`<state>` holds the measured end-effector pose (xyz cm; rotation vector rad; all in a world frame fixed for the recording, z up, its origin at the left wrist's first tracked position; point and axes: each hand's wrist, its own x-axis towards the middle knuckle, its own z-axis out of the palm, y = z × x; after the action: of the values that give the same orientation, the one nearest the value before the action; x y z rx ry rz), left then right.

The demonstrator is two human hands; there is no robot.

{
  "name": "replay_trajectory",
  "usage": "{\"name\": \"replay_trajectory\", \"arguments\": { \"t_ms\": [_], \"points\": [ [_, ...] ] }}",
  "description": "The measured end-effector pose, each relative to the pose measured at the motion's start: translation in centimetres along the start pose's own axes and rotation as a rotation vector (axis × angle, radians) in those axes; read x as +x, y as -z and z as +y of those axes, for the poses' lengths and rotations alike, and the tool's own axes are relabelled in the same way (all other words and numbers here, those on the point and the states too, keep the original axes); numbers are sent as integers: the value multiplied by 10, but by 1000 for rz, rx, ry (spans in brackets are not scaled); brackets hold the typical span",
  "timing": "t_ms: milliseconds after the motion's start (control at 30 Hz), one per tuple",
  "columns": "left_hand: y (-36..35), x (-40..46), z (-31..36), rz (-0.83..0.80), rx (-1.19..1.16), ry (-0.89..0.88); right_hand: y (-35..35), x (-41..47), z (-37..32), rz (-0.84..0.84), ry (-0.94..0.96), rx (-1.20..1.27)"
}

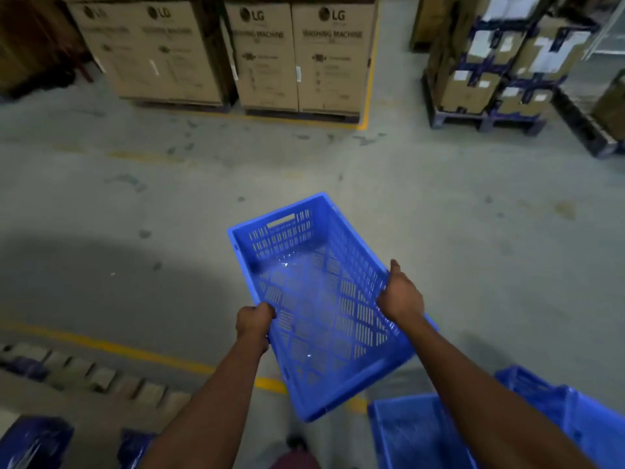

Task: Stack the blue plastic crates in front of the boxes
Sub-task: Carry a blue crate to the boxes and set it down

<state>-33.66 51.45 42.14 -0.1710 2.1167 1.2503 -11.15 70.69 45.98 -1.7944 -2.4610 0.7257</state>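
Observation:
An empty blue plastic crate [314, 299] with slotted walls and floor is held in the air over the concrete floor, tilted, its long axis pointing away from me. My left hand [254, 322] grips its left long rim. My right hand [400, 296] grips the right long rim. More blue crates [422, 431] stand at the bottom right, partly behind my right forearm. The tall cardboard washing machine boxes [297, 59] stand at the far side of the floor, well beyond the held crate.
A pallet of taped cartons [497, 79] stands at the back right. Yellow floor lines [111, 346] cross near me and border the boxes. A low pallet edge [84, 370] and blue objects [33, 441] lie at the bottom left. Bare concrete floor [304, 164] lies between me and the boxes.

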Motion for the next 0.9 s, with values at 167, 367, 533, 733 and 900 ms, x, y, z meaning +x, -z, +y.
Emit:
{"name": "replay_trajectory", "arguments": {
  "t_ms": [167, 367, 533, 733, 900],
  "points": [
    [-15, 128, 59, 56, 25, -4, 5, 105, -59, -16, -3, 25],
    [-20, 270, 171, 67, 26, -8, -18, 247, -167, 24, 9, 98],
    [-18, 344, 288, 127, 82, -7, -11, 352, -262, 4, 20, 120],
    [-53, 473, 399, 153, 61, -17, 4, 495, -347, 37, 59, 117],
    [-112, 592, 499, 157, 19, -37, 10, 649, -406, 64, 105, 110]
  ]
}}
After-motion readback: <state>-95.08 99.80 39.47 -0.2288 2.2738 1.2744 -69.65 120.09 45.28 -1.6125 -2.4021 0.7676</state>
